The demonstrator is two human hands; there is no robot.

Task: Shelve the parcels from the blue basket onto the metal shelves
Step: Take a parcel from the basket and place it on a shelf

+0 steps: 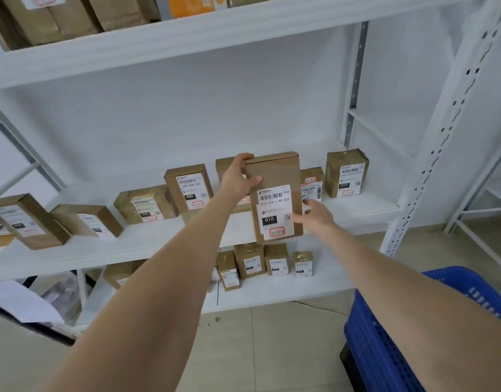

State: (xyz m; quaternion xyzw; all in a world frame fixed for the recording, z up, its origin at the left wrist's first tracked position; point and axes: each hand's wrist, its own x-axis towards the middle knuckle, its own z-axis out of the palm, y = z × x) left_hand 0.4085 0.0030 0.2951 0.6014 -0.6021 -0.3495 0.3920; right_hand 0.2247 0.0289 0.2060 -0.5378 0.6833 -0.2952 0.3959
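Observation:
A tall brown cardboard parcel [274, 176] with a white label reading 010 stands upright at the front of the middle metal shelf [147, 244]. My left hand [239, 178] grips its upper left corner, thumb across the front. My right hand [317, 217] touches its lower right edge with relaxed fingers. The blue basket [385, 343] sits on the floor at the lower right, partly behind my right arm; its inside is hidden.
Several labelled brown parcels line the middle shelf to the left and right of the held one. Smaller parcels [264, 264] stand on the lower shelf. More boxes fill the top shelf [158, 43]. A perforated white upright [441, 131] bounds the right side.

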